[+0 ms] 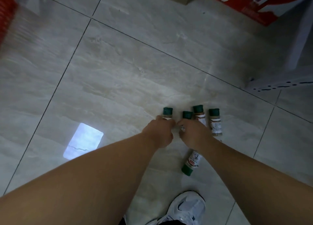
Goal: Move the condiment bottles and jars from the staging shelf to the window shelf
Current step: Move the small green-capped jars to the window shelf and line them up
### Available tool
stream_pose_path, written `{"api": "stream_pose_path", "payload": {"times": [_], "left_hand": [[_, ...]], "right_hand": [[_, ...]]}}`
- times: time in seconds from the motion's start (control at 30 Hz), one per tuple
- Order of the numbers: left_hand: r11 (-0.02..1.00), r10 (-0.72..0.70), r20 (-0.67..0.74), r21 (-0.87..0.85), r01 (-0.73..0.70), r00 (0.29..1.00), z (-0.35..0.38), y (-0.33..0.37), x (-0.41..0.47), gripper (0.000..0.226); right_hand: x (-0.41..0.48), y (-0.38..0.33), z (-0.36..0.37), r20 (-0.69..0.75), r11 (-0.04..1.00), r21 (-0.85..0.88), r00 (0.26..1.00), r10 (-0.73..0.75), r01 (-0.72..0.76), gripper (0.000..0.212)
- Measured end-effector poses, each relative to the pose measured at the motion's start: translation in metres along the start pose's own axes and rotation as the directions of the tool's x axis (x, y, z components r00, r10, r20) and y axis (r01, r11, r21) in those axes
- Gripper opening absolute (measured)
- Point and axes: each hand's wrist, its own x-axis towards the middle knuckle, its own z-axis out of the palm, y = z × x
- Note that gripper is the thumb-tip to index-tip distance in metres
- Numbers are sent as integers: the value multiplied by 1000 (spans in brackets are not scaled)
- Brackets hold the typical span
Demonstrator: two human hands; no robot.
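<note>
Progress: early – five small green-capped spice jars (215, 122) sit on the grey tiled floor (118, 72), none shelved | left hand (159, 133) wraps one jar | right hand (193, 134) wraps another – one jar lies tipped just behind it

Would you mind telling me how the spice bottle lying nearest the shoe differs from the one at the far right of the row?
The nearest bottle lies with its green cap pointing toward the shoe; the far-right bottle has its cap pointing away. The nearest one sits partly under the right hand, alone behind the row; the far-right one is in the row, untouched and fully visible. Both have green caps and clear bodies with labels.
</note>
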Motion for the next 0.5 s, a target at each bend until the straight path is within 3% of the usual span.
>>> {"api": "stream_pose_path", "payload": {"times": [0.13,0.3,0.4,0.5], "left_hand": [[998,-47,-152,-43,41,987,6,-7,-14,28],[973,-55,-274,-231,-10,960,-8,17,-61,20],[869,-127,-317,-492,-49,940,-35,44,-101,32],[769,-174,-393,-627,-124,903,-73,71,-150,51]], "right_hand": [[-16,-1,-2,-143,993,112,990,-7,23,9],[-58,-12,-32,-224,896,432,975,-4,103,23],[-99,-22,-66,-232,772,629,970,73,92,45],[-153,-34,-107,-243,654,743,968,68,141,63]]}}
